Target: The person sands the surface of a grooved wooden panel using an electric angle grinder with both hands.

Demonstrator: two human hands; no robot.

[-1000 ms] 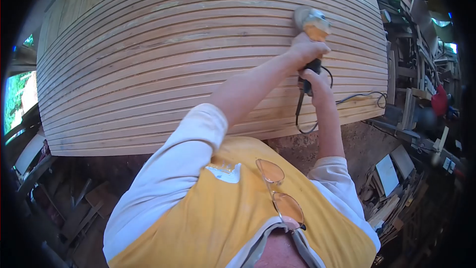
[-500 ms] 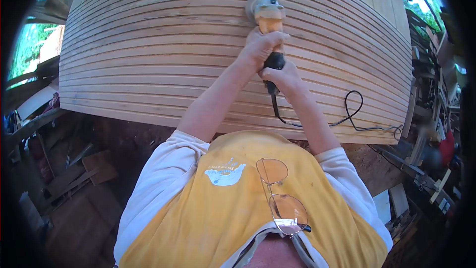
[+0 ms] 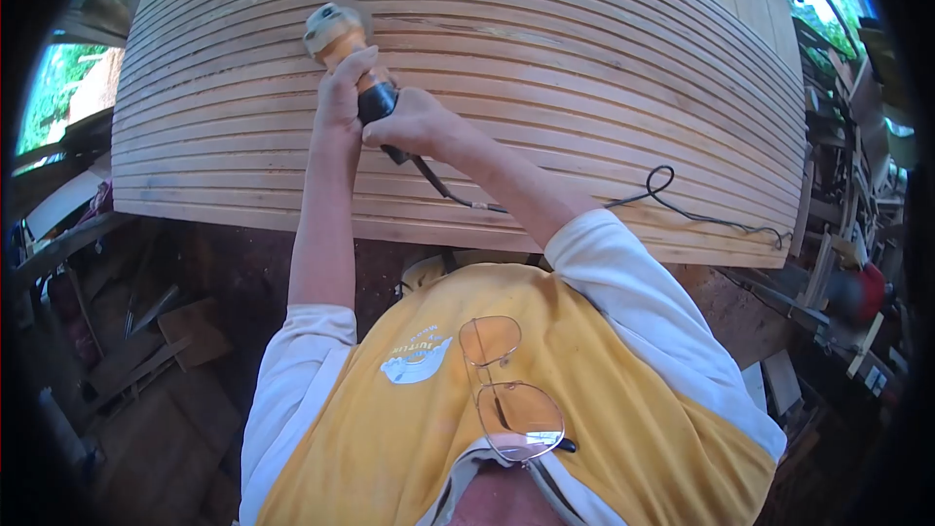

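An orange and black power tool [image 3: 377,100] with a metal head lies over the grooved wooden panel [image 3: 545,117], toward the panel's left part. Its round disc is blurred at the panel's surface. My left hand [image 3: 341,88] is wrapped round the orange body just behind the head. Around the black rear handle my right hand [image 3: 414,123] is closed. A black cord [image 3: 443,190] runs from the handle under my right forearm and loops to the right across the panel.
Wood scraps [image 3: 195,331] lie on the dark floor at the lower left. Stacked boards and timber [image 3: 828,224] stand along the right, with a red object [image 3: 870,292] among them. Sunglasses [image 3: 521,419] hang from the shirt collar.
Both hands have carried the power tool leftward across the panel, from its right part past the middle. The cord has been drawn left with it, and the tool's head now tilts to the left.
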